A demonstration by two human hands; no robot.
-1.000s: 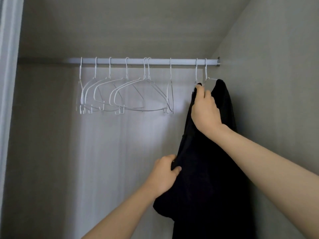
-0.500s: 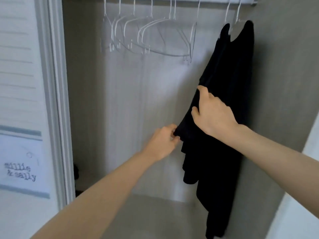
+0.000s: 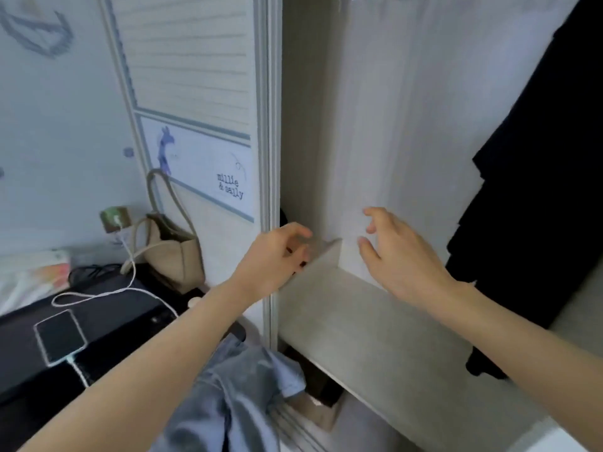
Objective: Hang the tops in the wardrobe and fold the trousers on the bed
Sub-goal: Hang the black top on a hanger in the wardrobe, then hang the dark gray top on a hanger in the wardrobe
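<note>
Against the wardrobe's right wall: black top [image 3: 535,197], hanging limp from above; its hanger and the rail are out of view at the top edge.
Left of the black top, mid-opening: right hand [image 3: 396,256], fingers spread and relaxed, holding nothing, apart from the fabric.
Further left, at the door frame: left hand [image 3: 277,256], fingers loosely curled, empty; it sits in front of the wardrobe door [image 3: 195,93] edge, touching or not I cannot tell.
Below the black top: wardrobe shelf [image 3: 375,337], pale grey and bare where visible.
Down-left of the black top, outside the wardrobe: grey-blue garment [image 3: 235,399], crumpled, low in view; top or trousers I cannot tell.
Far left of the black top: beige bag [image 3: 169,252] leaning on the door; phone [image 3: 60,336] on a white cable [image 3: 107,290] lying on a dark surface [image 3: 29,360]; bed not identifiable from here.
Step in hand (judgement): one top looks hung; both hands free, likely turning to fetch the next garment.
Doing it well: lift the grey-blue garment by collar or waistband, not a bunched middle, so its type shows at once. If a top, thread the hanger before reaching for the rail. If trousers, carry them to the bed.
Risk: brushing the black top off its hanger on the next reach in.
</note>
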